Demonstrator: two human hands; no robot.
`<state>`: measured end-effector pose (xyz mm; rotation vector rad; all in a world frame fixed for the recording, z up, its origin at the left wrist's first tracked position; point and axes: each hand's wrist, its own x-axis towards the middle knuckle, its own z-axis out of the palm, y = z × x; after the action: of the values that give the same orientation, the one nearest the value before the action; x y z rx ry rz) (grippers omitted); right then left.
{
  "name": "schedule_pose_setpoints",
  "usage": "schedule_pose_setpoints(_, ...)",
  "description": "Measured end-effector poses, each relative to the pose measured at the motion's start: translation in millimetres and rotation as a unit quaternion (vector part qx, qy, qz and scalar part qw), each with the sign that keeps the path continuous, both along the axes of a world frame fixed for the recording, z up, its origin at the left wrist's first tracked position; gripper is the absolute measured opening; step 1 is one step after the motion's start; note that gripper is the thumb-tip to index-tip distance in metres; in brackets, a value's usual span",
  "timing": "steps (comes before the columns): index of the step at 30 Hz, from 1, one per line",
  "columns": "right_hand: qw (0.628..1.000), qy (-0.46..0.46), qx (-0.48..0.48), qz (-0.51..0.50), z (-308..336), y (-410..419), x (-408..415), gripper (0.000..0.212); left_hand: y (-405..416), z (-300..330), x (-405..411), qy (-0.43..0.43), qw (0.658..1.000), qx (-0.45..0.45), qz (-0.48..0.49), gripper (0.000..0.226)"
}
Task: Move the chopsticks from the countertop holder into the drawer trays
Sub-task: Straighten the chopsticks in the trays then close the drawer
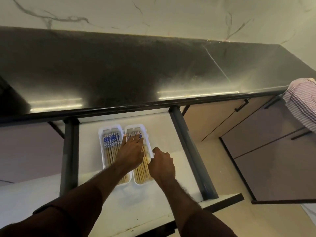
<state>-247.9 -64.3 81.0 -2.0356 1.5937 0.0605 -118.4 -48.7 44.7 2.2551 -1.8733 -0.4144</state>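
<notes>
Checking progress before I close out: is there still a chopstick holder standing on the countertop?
No: the dark countertop shows no holder, while chopsticks lie in both white trays in the open drawer.

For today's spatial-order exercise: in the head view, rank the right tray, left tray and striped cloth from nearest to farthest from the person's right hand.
1. Right tray: just left of the right hand.
2. Left tray: farther left in the drawer.
3. Striped cloth: far right, on the counter edge.

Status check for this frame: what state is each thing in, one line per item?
drawer: pulled open
left tray: holds chopsticks
right tray: holds chopsticks
left hand: flat, fingers on right tray's chopsticks
right hand: loosely curled beside right tray, grip unclear
striped cloth: draped over countertop edge
</notes>
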Motion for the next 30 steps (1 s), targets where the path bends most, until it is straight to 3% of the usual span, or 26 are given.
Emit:
schedule_pose_setpoints(10,0.987,-0.078,-0.109,0.091,51.3,78.6,-43.6,0.042,120.1,53.3,-26.2,0.006,0.987,-0.087,0.134,0.066)
schedule_pose_setpoints(16,0.965,-0.174,-0.148,0.128,67.7,144.8,-98.0,0.042,210.0,76.2,-76.3,0.049,0.966,-0.157,0.2,0.07)
schedule_pose_setpoints(21,0.953,-0.203,-0.171,0.143,65.5,188.0,-131.4,0.039,268.2,84.5,-111.6,0.058,0.96,-0.152,0.227,0.074)
schedule_pose_setpoints(30,0.955,-0.168,-0.18,0.165,36.7,235.7,-161.9,0.036,330.6,55.5,-144.8,0.047,0.961,-0.096,0.254,0.083)
